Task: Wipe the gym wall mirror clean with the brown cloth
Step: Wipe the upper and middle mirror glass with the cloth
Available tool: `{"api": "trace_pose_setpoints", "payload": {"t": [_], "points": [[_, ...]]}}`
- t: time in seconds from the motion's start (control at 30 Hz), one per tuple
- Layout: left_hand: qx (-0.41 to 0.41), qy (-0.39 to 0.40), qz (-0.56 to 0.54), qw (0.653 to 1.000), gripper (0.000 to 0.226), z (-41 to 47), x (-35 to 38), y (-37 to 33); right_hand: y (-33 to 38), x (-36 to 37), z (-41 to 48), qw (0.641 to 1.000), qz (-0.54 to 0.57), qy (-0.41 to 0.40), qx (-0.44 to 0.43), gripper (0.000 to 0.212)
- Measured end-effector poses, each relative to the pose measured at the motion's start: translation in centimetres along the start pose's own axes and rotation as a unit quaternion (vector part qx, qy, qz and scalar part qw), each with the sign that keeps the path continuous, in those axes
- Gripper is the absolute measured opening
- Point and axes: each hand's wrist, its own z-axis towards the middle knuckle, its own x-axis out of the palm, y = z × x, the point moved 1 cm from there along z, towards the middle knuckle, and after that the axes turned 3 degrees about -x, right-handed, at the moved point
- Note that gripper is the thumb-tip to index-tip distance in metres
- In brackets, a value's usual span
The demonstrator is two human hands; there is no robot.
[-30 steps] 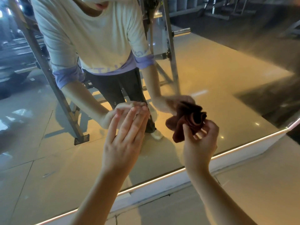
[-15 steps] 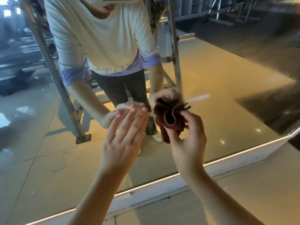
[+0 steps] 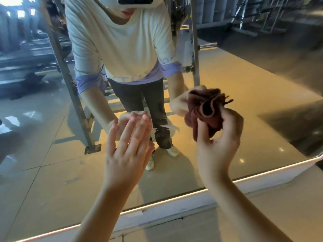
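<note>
Brown cloth (image 3: 206,110) bunched in right hand (image 3: 218,142), against mirror (image 3: 52,172).

The left hand (image 3: 127,154) flat on the mirror (image 3: 244,102) blocks its middle; glass either side lies open.

Single view, from a wide-angle camera worn on the person's head. It faces forward and steeply down at the wall mirror (image 3: 253,105), close to the glass. Both forearms enter from the bottom edge: the left hand (image 3: 128,154) lies near centre, the right hand (image 3: 220,142), gripping the brown cloth (image 3: 206,109), right of centre. The mirror's white base strip (image 3: 174,205) crosses the lower frame on a slant. The wearer's reflection (image 3: 122,49) fills the upper middle, cut by the top edge.
</note>
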Motion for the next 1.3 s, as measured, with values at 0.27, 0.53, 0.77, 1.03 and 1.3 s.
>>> {"api": "trace_pose_setpoints", "payload": {"t": [0.27, 0.53, 0.77, 1.03, 1.3], "points": [[0.01, 0.013, 0.007, 1.0, 0.067, 0.2, -0.8, 0.3, -0.5, -0.3, -1.1, 0.987, -0.058, 0.087, -0.119, 0.03], [-0.037, 0.027, -0.021, 0.999, 0.08, 0.3, -1.8, 1.2, -1.0, 0.2, -3.5, 0.949, -0.09, 0.179, -0.245, 0.031], [-0.054, 0.032, -0.008, 0.998, 0.081, -0.4, -2.0, 1.7, 1.1, 1.0, -0.5, 0.978, -0.088, 0.06, -0.177, 0.031], [-0.051, 0.034, -0.008, 0.998, 0.08, -0.9, -1.7, 1.8, 0.7, 0.4, 0.2, 0.965, -0.076, 0.093, -0.233, 0.033], [-0.037, 0.04, -0.006, 0.999, 0.074, -1.3, -1.6, 2.3, -0.1, 0.2, -1.3, 0.92, -0.118, 0.2, -0.315, 0.031]]}}
